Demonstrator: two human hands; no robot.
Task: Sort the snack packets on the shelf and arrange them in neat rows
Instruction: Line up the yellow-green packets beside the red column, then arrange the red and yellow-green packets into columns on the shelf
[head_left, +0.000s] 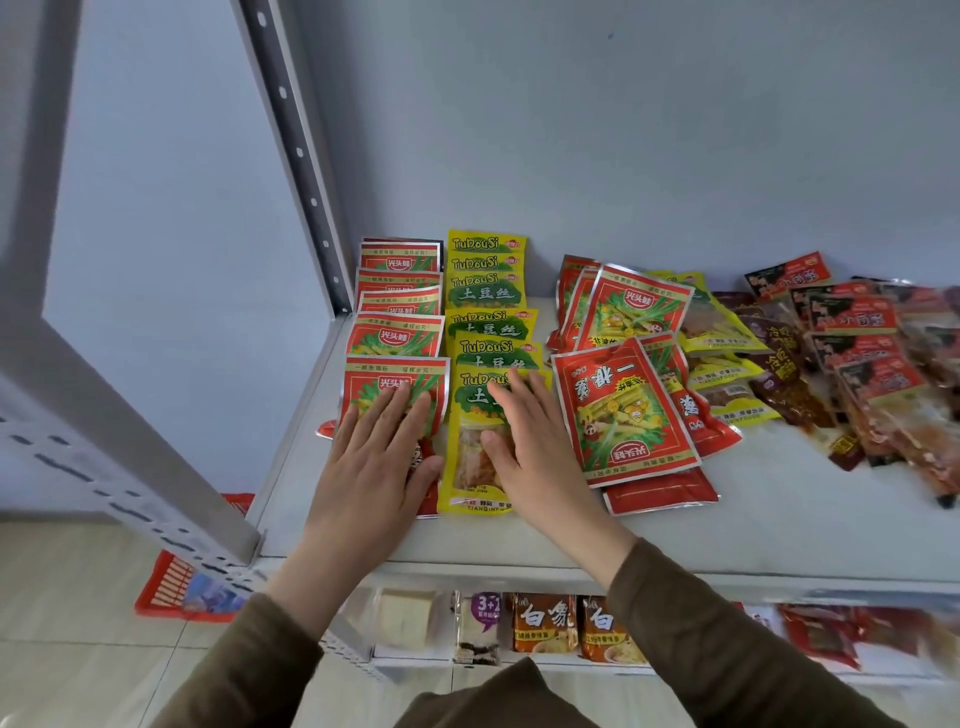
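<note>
Soft, even daylight is filling the scene, casting only faint shadows. Foil edges on the red packets (631, 332) are catching mild glare. The wide lens is bending the shelf upright (306, 156), and the right edge is smearing into blur.

Readable print on the packets
Yellow packets (487, 291) read "TuDouSi"; a lower-shelf wrapper (484, 613) shows what looks like "3+2"; orange packs (545, 621) read "白象".
</note>
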